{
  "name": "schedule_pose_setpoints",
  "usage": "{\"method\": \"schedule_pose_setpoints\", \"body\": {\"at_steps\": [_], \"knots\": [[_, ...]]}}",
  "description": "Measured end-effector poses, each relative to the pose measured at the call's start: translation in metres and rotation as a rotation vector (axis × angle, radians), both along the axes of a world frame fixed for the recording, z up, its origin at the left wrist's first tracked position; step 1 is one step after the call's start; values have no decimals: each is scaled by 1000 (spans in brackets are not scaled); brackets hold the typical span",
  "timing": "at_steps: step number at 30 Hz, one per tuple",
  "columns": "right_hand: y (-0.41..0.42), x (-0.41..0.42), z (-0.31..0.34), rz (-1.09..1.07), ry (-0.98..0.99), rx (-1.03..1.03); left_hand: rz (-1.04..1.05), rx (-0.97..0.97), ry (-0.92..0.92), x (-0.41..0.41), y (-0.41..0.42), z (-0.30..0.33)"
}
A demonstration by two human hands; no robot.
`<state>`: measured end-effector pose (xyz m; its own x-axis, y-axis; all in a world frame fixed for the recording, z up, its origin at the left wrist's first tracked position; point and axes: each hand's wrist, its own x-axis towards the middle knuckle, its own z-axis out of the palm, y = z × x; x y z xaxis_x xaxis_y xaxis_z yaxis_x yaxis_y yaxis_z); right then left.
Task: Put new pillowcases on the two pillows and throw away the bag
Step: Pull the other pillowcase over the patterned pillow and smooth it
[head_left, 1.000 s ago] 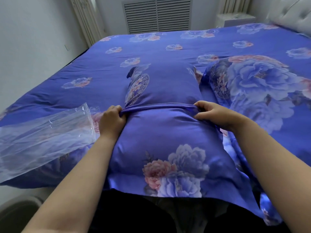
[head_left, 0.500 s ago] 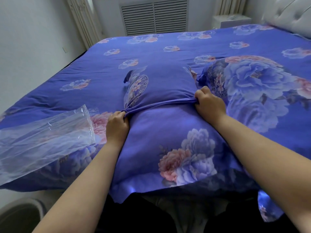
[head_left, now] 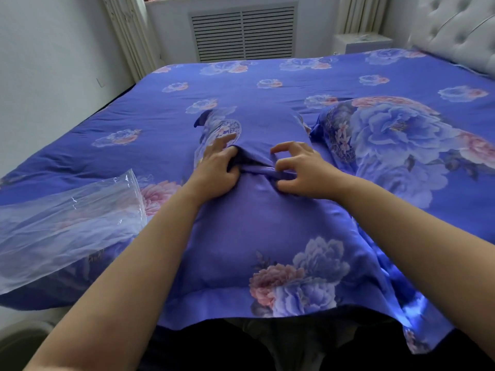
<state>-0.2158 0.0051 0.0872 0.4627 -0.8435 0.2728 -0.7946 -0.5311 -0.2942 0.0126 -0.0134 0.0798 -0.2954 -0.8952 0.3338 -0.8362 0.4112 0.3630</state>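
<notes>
A pillow in a blue floral pillowcase (head_left: 257, 236) lies lengthwise in front of me at the bed's near edge. Its far part (head_left: 263, 129) sticks out past the case's hem. My left hand (head_left: 218, 170) is tucked into the opening at the hem, thumb and fingers pinching the fabric. My right hand (head_left: 300, 171) hovers just right of it, fingers curled, pinching the bunched hem. A second pillow (head_left: 396, 137) in matching blue flower fabric lies to the right. A clear plastic bag (head_left: 67, 228) lies flat on the bed at the left.
The bed (head_left: 267, 84) is covered in a blue floral sheet. A white wall stands on the left, a louvred radiator cover (head_left: 243, 33) beyond the bed, a white nightstand (head_left: 361, 42) and tufted headboard (head_left: 460, 28) at the right. A pale round bin rim (head_left: 21, 341) shows bottom left.
Both hands have moved from the outer ends of the hem toward its middle. The hem, stretched straight before, is now bunched between them, and my left hand has slipped into the opening.
</notes>
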Motion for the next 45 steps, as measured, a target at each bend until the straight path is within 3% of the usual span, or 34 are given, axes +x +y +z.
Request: {"method": "schedule_pose_setpoints", "body": {"at_steps": [5, 9, 13, 15, 18, 20, 24, 28, 30, 32, 35, 38, 40, 42, 45], "knots": [[-5, 17, 2, -76, 278, -232, 3, -67, -58, -19, -3, 11], [-18, 4, -4, -325, 395, -454, 80, -57, -379, -15, -2, 11], [-25, -8, -16, -426, 419, -495, 145, 36, -542, 2, -4, 18], [-23, -7, -11, -441, 405, -363, 164, 111, -647, 9, -1, 25], [-21, -10, 6, -395, 508, 76, 223, 181, -875, 11, 0, 31], [-16, -10, 19, -378, 579, 171, 242, 186, -946, 9, -2, 30], [-16, -11, 18, -416, 604, 107, 136, 144, -821, 16, -16, 24], [-22, -26, -18, -485, 188, -310, 248, -233, -494, 37, -18, -2], [-22, -32, -34, -475, 134, -393, 344, -309, -401, 45, -14, -15], [-20, -31, -42, -393, 141, -411, 370, -254, -366, 46, -13, -23], [-16, -26, -40, -205, 64, -399, 219, -202, -240, 39, -15, -22], [-12, -20, -28, -99, -62, -273, 32, -39, 63, 22, -10, -9], [-14, -14, -21, -124, -128, -202, -26, 26, 40, 8, -6, -3], [-15, -6, -18, -213, -104, -275, 2, -10, -134, -5, -4, 5], [-11, 5, -17, -251, -62, -423, -23, 11, -220, -26, -2, 19]]}}
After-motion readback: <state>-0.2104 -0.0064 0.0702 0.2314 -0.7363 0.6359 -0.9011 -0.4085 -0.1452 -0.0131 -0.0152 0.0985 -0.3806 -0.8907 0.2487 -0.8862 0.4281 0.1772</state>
